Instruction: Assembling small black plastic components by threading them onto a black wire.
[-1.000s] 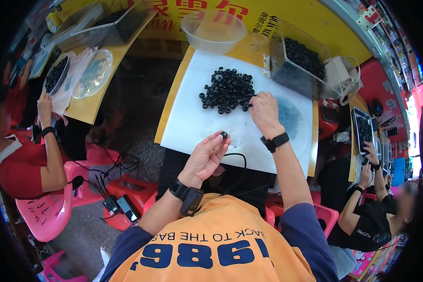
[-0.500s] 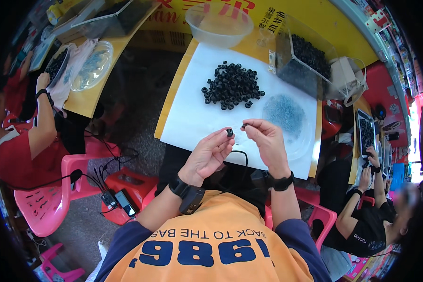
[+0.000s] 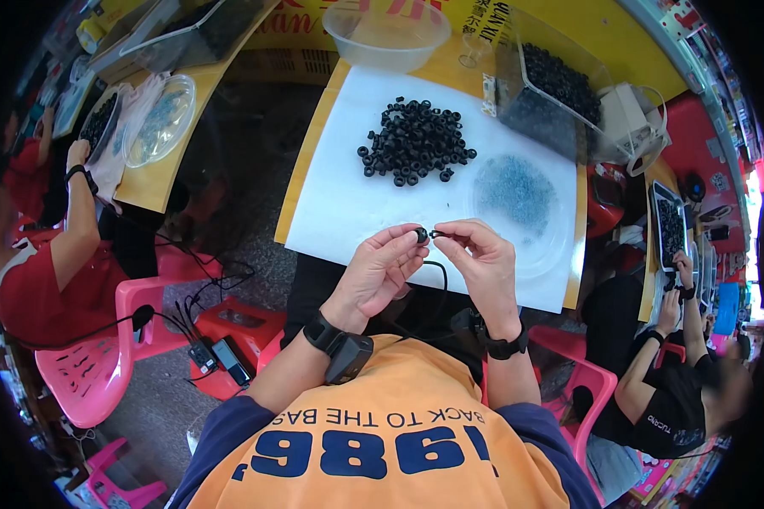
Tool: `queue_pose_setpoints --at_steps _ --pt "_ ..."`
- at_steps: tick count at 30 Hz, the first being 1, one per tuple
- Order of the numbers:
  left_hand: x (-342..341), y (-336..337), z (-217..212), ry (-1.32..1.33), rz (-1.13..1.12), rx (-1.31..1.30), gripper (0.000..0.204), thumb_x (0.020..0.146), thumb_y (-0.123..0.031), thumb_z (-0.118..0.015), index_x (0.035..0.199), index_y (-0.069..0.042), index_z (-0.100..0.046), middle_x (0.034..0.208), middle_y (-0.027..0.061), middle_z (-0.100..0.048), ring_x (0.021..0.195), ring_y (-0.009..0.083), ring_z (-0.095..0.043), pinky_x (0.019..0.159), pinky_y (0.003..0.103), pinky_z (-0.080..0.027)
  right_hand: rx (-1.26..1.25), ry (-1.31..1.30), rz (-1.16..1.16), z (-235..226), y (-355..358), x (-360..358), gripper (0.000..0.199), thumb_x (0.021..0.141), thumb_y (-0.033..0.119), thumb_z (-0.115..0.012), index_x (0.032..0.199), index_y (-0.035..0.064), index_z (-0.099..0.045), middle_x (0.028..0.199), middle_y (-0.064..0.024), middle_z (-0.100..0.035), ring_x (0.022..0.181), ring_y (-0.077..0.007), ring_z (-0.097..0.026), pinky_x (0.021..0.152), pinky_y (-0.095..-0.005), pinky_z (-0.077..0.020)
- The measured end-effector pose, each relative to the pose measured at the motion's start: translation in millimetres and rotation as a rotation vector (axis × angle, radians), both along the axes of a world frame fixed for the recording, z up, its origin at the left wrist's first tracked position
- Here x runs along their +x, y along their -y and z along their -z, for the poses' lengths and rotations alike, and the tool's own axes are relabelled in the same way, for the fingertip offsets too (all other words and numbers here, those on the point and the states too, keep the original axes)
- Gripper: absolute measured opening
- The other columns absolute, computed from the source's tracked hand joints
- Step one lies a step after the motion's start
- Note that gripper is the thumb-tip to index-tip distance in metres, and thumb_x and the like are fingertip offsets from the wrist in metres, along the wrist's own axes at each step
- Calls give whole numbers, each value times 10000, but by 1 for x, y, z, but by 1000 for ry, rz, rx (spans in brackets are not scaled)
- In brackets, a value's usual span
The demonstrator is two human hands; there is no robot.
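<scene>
- At the bottom centre of the frame, the wearer's orange shirt with navy sleeves and lettering point(image 3: 373, 407) fills the foreground.
- Just above it, a dark wrist strap with a boxy black device point(image 3: 348, 356) sits on the left wrist; another dark band point(image 3: 508, 343) circles the right.
- In the middle of the frame, the left hand point(image 3: 378, 263) pinches a small, round, glossy black piece point(image 3: 422, 235) between thumb and forefinger, its other fingers loosely curled.
- Just right of that, the right hand point(image 3: 481, 261) grips a tiny dark piece point(image 3: 436, 234) at its fingertips, close beside the round one; whether the two touch I cannot tell.
- Right of centre, a clear round plate of pale blue, translucent bits point(image 3: 516, 197) rests on a white sheet point(image 3: 348, 191).
- Above centre, a heap of small black ring-shaped pieces point(image 3: 416, 140) lies on the same sheet, which covers much of the yellow-brown wooden surface point(image 3: 450, 76).
- At upper centre stands a translucent, round plastic bowl point(image 3: 386, 38).
- At upper right, a clear rectangular bin point(image 3: 539, 127) contains more black pieces point(image 3: 560, 81).
</scene>
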State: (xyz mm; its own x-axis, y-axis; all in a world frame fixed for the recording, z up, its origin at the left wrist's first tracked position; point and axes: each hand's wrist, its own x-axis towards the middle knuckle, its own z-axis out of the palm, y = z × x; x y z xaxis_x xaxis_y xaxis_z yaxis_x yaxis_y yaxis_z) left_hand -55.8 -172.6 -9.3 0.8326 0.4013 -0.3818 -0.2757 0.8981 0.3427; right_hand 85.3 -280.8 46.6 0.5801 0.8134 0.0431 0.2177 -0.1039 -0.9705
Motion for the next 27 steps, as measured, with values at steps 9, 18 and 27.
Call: queue_pose_setpoints --at_steps 9,18,27 --pt "0 2 1 -35 -15 94 234 990 -69 -649 1210 9 -643 1084 107 -703 972 175 -699 901 281 -588 18 204 18 -8 1 -9 178 846 1 -763 1024 8 -761 963 -95 -743 747 -126 -651 690 -256 -529" --pt "-2 3 2 -26 -24 116 229 986 -61 -650 1200 17 -656 1084 112 -709 987 183 -699 918 296 -586 -5 269 31 -7 1 -12 177 836 -2 -769 1012 11 -762 960 -102 -747 736 -132 -660 682 -262 -532" --pt "-2 5 -6 -62 -47 226 229 984 -44 -645 1199 31 -672 1100 117 -707 1005 179 -694 933 312 -579 32 108 10 6 5 -14 179 827 -1 -783 1005 4 -762 947 -84 -748 750 -126 -660 700 -256 -531"
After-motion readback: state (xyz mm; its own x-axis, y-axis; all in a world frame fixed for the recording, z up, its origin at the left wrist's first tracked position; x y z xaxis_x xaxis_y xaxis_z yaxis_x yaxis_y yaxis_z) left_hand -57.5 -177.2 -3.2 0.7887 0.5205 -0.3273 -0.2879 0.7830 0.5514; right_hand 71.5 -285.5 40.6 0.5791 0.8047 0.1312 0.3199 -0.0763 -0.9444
